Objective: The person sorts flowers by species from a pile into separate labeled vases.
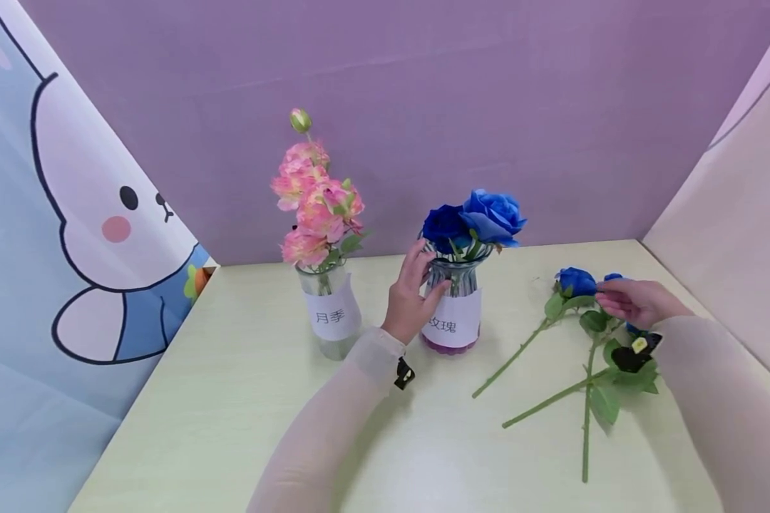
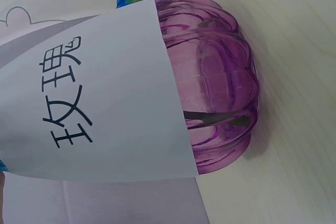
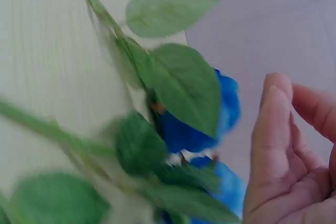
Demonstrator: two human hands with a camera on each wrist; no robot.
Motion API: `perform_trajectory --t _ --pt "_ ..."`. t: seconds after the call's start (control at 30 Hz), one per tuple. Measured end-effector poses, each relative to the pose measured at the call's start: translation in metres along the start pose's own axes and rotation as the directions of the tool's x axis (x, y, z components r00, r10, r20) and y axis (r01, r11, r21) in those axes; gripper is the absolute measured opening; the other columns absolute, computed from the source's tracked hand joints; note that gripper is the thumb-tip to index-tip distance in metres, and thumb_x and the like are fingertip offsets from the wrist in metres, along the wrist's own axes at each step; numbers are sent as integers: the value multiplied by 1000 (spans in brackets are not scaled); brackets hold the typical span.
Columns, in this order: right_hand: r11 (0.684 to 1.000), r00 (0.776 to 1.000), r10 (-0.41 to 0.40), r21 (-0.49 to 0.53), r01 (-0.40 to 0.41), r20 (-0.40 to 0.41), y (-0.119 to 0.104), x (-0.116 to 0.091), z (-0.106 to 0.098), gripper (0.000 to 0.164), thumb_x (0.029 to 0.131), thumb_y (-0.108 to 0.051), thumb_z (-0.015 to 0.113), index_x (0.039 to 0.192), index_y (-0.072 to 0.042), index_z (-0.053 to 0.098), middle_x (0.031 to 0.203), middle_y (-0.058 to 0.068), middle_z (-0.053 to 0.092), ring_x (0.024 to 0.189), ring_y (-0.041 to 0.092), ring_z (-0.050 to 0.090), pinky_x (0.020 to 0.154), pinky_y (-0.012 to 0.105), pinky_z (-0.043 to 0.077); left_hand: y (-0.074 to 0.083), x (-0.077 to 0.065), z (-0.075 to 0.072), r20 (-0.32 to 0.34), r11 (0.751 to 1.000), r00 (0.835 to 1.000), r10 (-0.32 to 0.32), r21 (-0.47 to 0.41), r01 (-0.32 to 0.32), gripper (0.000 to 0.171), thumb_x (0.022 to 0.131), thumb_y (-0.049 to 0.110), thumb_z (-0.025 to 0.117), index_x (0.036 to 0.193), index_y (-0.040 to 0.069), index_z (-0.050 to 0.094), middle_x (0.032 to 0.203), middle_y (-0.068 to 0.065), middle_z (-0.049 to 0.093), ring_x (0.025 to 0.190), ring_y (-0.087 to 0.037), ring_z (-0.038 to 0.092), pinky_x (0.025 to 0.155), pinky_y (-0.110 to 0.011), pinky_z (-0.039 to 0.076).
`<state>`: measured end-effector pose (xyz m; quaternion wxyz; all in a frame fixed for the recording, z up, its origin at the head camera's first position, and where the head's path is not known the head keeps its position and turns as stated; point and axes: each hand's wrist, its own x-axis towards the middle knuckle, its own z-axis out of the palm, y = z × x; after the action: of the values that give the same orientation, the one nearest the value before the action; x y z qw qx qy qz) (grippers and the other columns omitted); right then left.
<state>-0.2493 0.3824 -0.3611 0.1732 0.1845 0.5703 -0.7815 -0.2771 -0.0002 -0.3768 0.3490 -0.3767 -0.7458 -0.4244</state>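
Note:
My left hand [image 1: 411, 299] is at the neck of a ribbed glass vase [image 1: 457, 276], thumb across its front and fingers along its left side. Two blue roses [image 1: 493, 216] stand in it. A white paper label [image 2: 105, 93] wraps its body above the purple base [image 2: 226, 77]. On the right, my right hand [image 1: 638, 301] hovers by the heads of loose blue roses [image 1: 576, 281] lying on the table. In the right wrist view, its thumb and fingers are loosely bent beside a blue rose head [image 3: 228, 103], with nothing between them.
Left of the roses' vase stands a clear glass vase [image 1: 340, 345] with pink flowers [image 1: 321, 210] and a white label. A purple backdrop [image 1: 385, 128] rises behind the pale table [image 1: 199, 399]. Printed cloths flank both sides.

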Motion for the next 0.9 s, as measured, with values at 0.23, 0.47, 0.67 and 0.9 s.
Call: perform_trajectory --t 0.23,0.47,0.67,0.9 --pt "889 992 -115 450 82 45 10 12 15 29 98 -10 50 79 -1 70 74 13 69 69 20 70 69 24 59 0 0 0 13 1000 1000 -9 -8 10 50 85 3 71 125 0 42 140 -24 39 110 -37 60 91 -27 51" --pt "979 994 -42 193 62 -101 14 21 36 33 97 -10 55 68 -4 71 65 8 68 58 14 68 57 20 57 1 2 -3 9 1000 1000 -6 -1 6 49 84 3 71 124 -1 42 139 -25 39 109 -38 61 91 -25 50" --pt "991 987 -2 133 24 -162 19 29 42 34 95 -5 54 64 -3 69 62 8 67 57 15 67 56 21 57 0 1 -3 -4 1000 1000 -10 -8 10 50 84 2 72 124 -1 42 140 -26 39 110 -38 60 90 -28 51" --pt "990 974 43 139 -11 -224 25 36 39 35 93 2 52 61 -5 64 61 8 65 57 16 67 63 25 59 1 0 -2 16 1000 1000 -15 -21 15 48 85 3 71 124 -1 42 140 -25 39 111 -38 60 91 -25 50"
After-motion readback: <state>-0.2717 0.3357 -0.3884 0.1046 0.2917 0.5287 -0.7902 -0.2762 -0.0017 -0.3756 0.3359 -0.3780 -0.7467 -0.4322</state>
